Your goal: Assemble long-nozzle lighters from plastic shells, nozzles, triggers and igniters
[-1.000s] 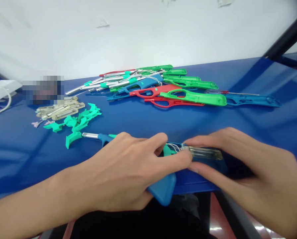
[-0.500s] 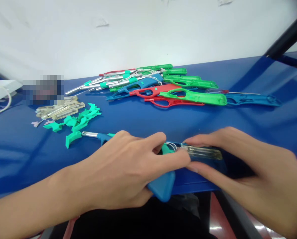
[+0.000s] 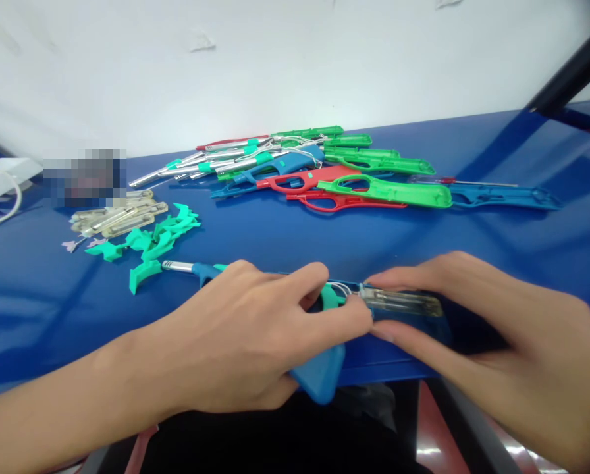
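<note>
My left hand (image 3: 245, 336) is wrapped round a blue lighter casing (image 3: 319, 372), whose metal nozzle (image 3: 179, 266) points left. One left finger presses near white wires (image 3: 343, 288) and a green trigger piece (image 3: 330, 299). At the right end of the casing lies a clear fuel tank (image 3: 406, 301). My right hand (image 3: 502, 329) pinches the tank's left end and the casing there between thumb and finger. The palm-side fingers of my left hand are hidden.
Behind my hands lies a pile of green, red and blue lighter casings (image 3: 388, 191) with metal nozzles. Loose green triggers (image 3: 161, 238), clear tanks (image 3: 132, 217) and a white box with a cable (image 3: 8, 176) are at the left. A screwdriver (image 3: 487, 183) rests on the right.
The left index fingertip has shifted slightly left, showing more of the green piece and the tank's end. The blue part under my left hand has moved slightly left.
</note>
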A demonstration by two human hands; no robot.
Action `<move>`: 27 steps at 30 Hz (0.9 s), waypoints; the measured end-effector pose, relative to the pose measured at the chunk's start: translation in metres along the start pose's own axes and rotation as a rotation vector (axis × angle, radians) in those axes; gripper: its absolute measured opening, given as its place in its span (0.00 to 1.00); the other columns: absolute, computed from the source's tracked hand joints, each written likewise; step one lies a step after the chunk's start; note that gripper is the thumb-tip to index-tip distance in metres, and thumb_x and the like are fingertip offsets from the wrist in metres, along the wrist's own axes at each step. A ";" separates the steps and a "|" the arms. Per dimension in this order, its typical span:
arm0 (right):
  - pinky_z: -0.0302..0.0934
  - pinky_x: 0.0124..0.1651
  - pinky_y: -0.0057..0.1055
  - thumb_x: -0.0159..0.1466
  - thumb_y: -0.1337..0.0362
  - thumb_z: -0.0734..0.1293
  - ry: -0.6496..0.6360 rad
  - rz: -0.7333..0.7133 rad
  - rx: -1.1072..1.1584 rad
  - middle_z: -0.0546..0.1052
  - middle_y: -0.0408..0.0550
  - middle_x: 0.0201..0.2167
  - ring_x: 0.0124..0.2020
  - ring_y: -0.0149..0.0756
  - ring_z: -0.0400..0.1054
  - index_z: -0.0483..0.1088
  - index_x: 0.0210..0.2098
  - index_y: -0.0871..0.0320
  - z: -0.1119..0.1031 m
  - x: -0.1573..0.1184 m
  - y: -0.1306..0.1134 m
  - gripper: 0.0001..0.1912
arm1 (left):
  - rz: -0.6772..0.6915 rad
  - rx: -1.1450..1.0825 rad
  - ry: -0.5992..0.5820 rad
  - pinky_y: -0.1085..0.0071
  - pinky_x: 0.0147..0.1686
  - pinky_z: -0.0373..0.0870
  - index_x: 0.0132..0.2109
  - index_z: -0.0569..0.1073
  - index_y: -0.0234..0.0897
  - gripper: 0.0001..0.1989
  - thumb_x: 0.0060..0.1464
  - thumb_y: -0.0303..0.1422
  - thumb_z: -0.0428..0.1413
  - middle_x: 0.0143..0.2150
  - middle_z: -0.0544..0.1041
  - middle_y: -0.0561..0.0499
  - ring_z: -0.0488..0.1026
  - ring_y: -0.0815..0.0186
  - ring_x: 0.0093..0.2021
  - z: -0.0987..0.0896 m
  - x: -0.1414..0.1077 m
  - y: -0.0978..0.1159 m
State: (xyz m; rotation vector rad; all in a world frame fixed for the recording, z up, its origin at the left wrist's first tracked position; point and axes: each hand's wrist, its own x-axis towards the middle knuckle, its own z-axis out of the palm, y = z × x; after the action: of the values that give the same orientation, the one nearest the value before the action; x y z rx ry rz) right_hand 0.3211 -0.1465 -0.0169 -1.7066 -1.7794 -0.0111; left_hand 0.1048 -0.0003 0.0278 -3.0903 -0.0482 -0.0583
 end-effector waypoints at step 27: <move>0.73 0.43 0.44 0.72 0.45 0.68 0.054 0.061 0.030 0.84 0.40 0.43 0.40 0.46 0.80 0.77 0.50 0.39 0.009 -0.001 0.005 0.12 | -0.076 -0.130 0.369 0.56 0.40 0.69 0.45 0.74 0.33 0.05 0.64 0.27 0.54 0.44 0.76 0.42 0.73 0.55 0.42 0.013 -0.028 -0.006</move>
State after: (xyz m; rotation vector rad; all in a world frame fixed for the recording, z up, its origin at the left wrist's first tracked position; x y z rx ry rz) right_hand 0.3210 -0.1422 -0.0262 -1.7234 -1.6796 -0.0038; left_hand 0.0772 0.0054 0.0137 -3.1454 -0.1523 -0.6561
